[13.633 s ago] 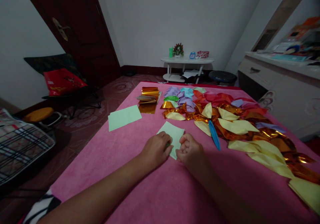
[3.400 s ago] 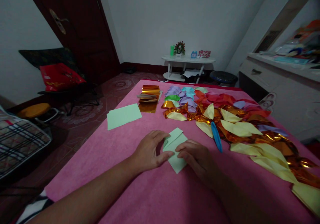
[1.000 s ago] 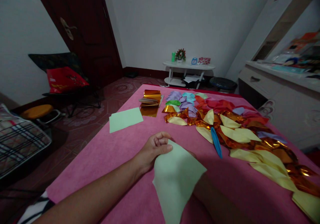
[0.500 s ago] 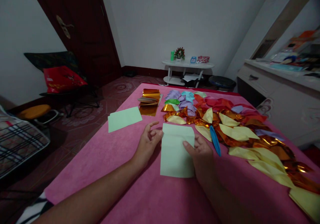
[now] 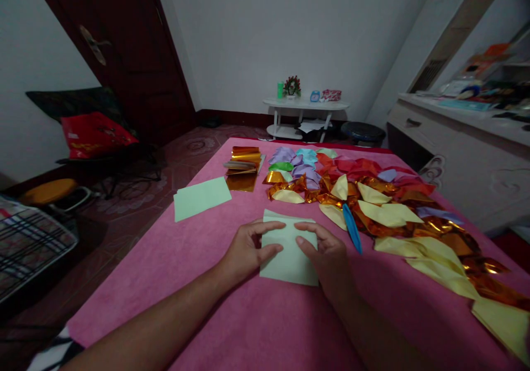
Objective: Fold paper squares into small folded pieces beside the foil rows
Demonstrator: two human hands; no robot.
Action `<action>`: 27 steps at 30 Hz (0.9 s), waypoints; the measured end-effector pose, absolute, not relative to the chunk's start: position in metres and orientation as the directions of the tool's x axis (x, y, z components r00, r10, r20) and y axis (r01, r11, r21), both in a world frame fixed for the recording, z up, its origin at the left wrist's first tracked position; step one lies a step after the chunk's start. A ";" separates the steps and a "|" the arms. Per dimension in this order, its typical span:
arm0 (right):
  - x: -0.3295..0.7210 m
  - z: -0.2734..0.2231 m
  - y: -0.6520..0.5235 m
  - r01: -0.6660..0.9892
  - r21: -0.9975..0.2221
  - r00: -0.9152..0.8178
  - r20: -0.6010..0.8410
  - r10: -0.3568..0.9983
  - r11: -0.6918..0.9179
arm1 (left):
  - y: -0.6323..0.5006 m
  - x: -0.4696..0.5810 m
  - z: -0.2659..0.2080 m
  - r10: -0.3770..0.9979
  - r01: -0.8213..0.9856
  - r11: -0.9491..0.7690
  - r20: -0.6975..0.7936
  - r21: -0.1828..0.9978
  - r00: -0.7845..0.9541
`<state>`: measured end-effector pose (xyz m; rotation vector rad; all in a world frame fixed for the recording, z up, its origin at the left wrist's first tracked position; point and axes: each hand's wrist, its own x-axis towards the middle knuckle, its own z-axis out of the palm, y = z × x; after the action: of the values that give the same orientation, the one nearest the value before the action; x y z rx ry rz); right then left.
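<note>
A pale green sheet of paper (image 5: 287, 266) lies low over the pink tabletop, between my two hands. My left hand (image 5: 245, 249) grips its left side, index finger and thumb on top of the sheet. On the opposite side my right hand (image 5: 332, 256) holds it the same way, its thumb and index finger close together on the paper. A crease or folded layer runs across the sheet near its far edge. The fingers under the paper are hidden. More pale green paper (image 5: 202, 197) lies flat to the left.
Gold foil sheets (image 5: 242, 180) are stacked beyond my hands. Folded paper pieces in yellow (image 5: 389, 213), gold, red and purple spread over the right side, with a blue folded strip (image 5: 351, 228) nearest my right hand. The pink cloth (image 5: 165, 271) covers the table.
My left hand has moved from the paper's upper left edge onto its left side. My right fingers have come up over the top. The sheet now looks shorter, its far part bent.
</note>
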<state>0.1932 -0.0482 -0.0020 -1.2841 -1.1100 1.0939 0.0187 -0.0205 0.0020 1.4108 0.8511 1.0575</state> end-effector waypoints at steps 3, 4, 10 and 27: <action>0.191 0.002 -0.050 -0.053 -0.999 0.067 0.005 0.998 0.009 | -0.021 0.016 0.001 0.935 -0.098 0.014 0.022 0.995 0.353; 0.190 0.002 -0.050 -0.060 -0.998 0.048 0.006 0.999 0.009 | -0.021 0.015 0.001 0.932 -0.099 0.043 -0.005 0.994 0.363; 0.190 0.001 -0.051 -0.061 -0.998 0.003 -0.018 1.000 -0.018 | -0.024 0.014 0.001 0.929 -0.055 0.068 -0.043 0.996 0.367; 0.192 0.001 -0.052 0.083 -0.987 0.065 0.147 0.987 0.141 | -0.025 0.015 0.009 0.936 0.164 -0.317 0.280 0.934 0.215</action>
<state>0.1917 -0.0522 0.0013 -1.1903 -1.2778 1.0126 0.0149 -0.0250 0.0087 1.6666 1.0451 1.1809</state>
